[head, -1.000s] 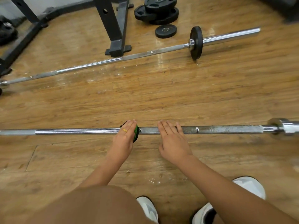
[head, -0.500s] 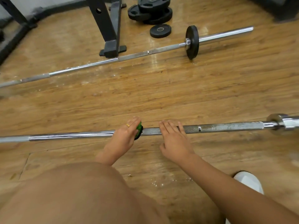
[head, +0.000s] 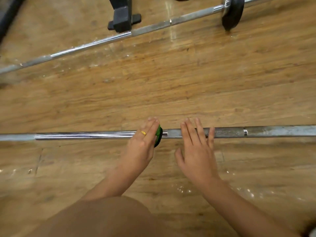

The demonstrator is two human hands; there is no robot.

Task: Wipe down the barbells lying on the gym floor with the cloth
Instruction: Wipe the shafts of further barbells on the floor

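At the left of the frame the near barbell [head: 85, 135] lies across the wooden floor [head: 188, 91], its smooth bright stretch running to the middle. There our left hand [head: 142, 144] presses the green cloth [head: 158, 135] onto the shaft, the fingers [head: 150, 127] straight and pressed together. Only a sliver of cloth shows at their right edge, and the thumb is hidden, so we cannot tell whether anything wraps under the bar. A flat press like this would likely reach only the top of the shaft, and the bunched cloth could slip out from under the palm on a long stroke.

Just to the right, our right hand [head: 196, 151] rests on the rough, dull section, fingers [head: 189, 132] spread over the bar and holding nothing. The bar can roll on this floor, and if that hand lifts or leans, we judge it may turn away from us or trap fingertips.

The far barbell [head: 85, 46] runs from the left edge to the upper right, past a black rack foot [head: 122, 19] to a plate [head: 232, 12], untouched.
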